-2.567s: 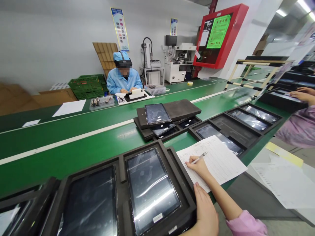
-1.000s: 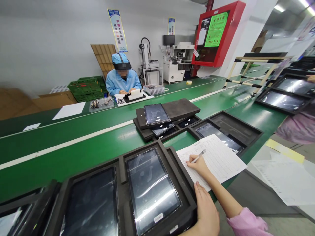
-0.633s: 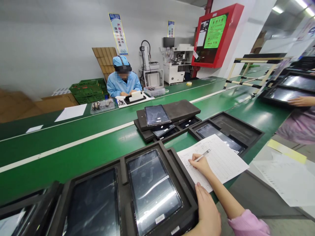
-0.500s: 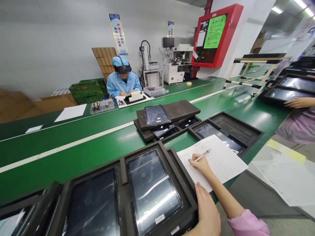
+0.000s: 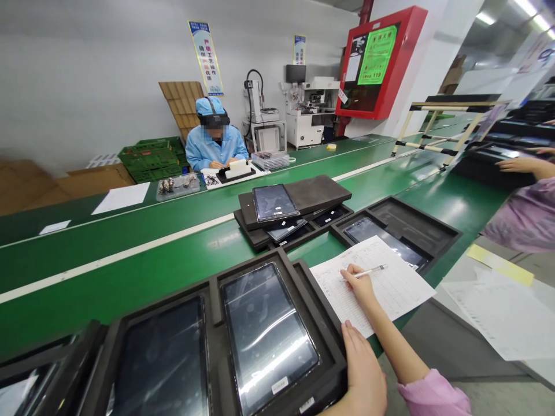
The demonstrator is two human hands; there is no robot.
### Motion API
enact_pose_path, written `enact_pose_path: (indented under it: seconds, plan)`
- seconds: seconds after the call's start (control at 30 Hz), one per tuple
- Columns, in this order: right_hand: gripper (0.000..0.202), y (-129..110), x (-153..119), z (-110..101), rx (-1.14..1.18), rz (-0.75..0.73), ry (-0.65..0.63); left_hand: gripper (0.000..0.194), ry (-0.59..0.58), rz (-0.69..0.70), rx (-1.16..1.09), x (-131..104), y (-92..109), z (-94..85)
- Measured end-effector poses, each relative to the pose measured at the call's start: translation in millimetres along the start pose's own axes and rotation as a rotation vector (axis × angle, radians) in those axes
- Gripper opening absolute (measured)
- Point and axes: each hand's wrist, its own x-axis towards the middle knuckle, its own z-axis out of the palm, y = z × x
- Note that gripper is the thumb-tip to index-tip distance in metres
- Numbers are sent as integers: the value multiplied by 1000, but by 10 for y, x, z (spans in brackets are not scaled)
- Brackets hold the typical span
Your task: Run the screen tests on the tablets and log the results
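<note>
The right hand (image 5: 359, 285) is pinching a slim pen (image 5: 371, 270) low on its barrel over the form sheet (image 5: 390, 286): light, stiff, slippery. The left hand (image 5: 363, 372), fingers relaxed, is resting on the foam tray (image 5: 323, 306) edge.

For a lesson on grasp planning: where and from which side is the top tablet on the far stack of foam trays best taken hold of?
Take the tablet by its two long edges, coming from above. It lies flat, screen up, in a shallow recess of the top tray, so its underside is out of reach; probably only the thin edges offer purchase. Whether the recess leaves finger room beside them cannot be told.
</note>
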Motion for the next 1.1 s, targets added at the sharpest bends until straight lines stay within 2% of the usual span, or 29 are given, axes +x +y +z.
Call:
enact_pose_path:
  seconds: [0.07,0.17,0.27,0.33,0.47,0.57,0.67,0.87,0.93,1.0,1.1]
  plan:
    - [58,-40,-5,-23,1,-22,52,70,4,0,22,-3,-11,-8]
    - [59,-105,-14,-34,2,-47,105,71,-2,-7,87,-29,-68,-119]
    - [58,-156,-30,8,2,-53,95,73,-7,28,125,-47,-110,-209]
    - [54,-175,-47,60,0,-41,50,74,-17,29,125,-36,-93,-184]
    - [47,-182,-82,146,-1,-2,-39,75,-15,22,104,17,0,-27]
    - [50,-190,-95,150,-5,-6,-24,76,10,34,96,31,27,37]
    - [54,-223,-92,107,-6,-46,78,78,50,35,75,23,16,52]
    - [54,-279,-76,-12,19,-141,473,82,49,13,48,14,12,97]
    - [52,-276,-75,-28,35,-159,569,81,50,9,42,9,15,102]
    - [50,-268,-75,-29,51,-173,622,80,41,14,34,3,15,96]
    - [47,-259,-74,-16,68,-184,634,78,26,21,18,-2,10,84]
